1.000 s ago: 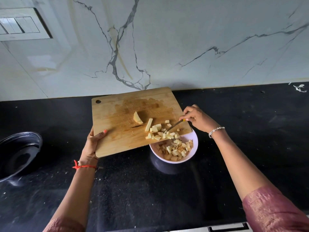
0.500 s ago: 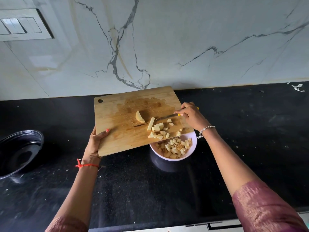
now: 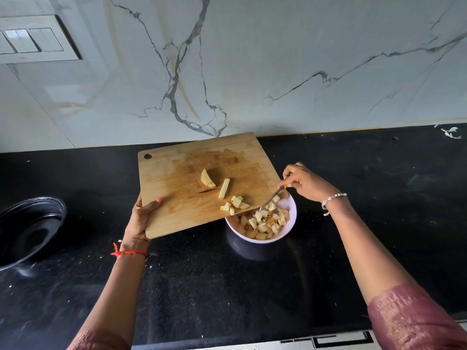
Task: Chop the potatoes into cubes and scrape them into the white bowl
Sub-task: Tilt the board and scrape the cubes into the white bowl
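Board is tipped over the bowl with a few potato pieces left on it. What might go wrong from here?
The small pieces sit at the cutting board's lower edge, near the white bowl's left rim; the knife in the right hand may push some onto the counter. The wedge and strip are uncut and could slide in whole. The left hand grips only one edge, so the board may slip.

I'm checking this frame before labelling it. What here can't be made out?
Head view only.
- Left hand: fingers hidden under the board; only the thumb shows.
- Knife: handle buried in the right hand, blade thin and blurred.
- Bowl: far-left rim covered by the board.
- Black pot: cut off by the left edge.
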